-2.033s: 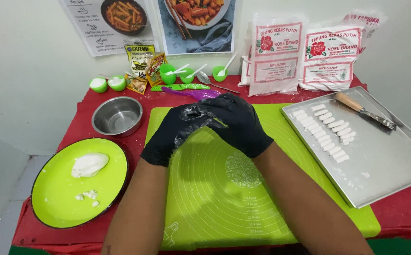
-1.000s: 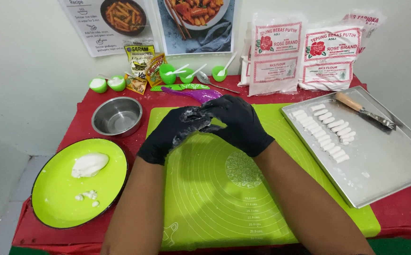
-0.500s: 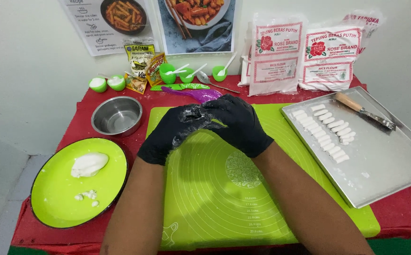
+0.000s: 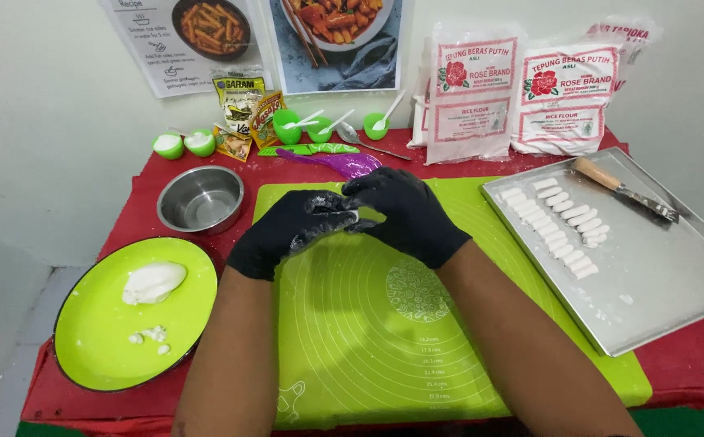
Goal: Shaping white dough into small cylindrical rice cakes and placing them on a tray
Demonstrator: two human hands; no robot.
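Both my hands wear black gloves dusted with white flour and meet over the far part of a green silicone mat [image 4: 368, 324]. My left hand [image 4: 291, 228] and my right hand [image 4: 404, 212] pinch a small piece of white dough [image 4: 353, 215] between their fingertips; most of it is hidden by the fingers. A lump of white dough [image 4: 154, 282] and a few crumbs lie on a lime-green plate [image 4: 109, 340] at the left. Several short white dough sticks [image 4: 562, 226] lie in rows on a metal tray [image 4: 659, 283] at the right.
An empty steel bowl [image 4: 200, 199] stands behind the plate. A wooden-handled scraper [image 4: 623, 189] lies on the tray. At the back are small green cups with spoons [image 4: 307, 125], seasoning packets [image 4: 243, 109], a purple tool [image 4: 336, 162] and bags of flour [image 4: 522, 89] against the wall.
My hands stay in the same spot over the mat; only the fingers shift slightly around the small dough piece.
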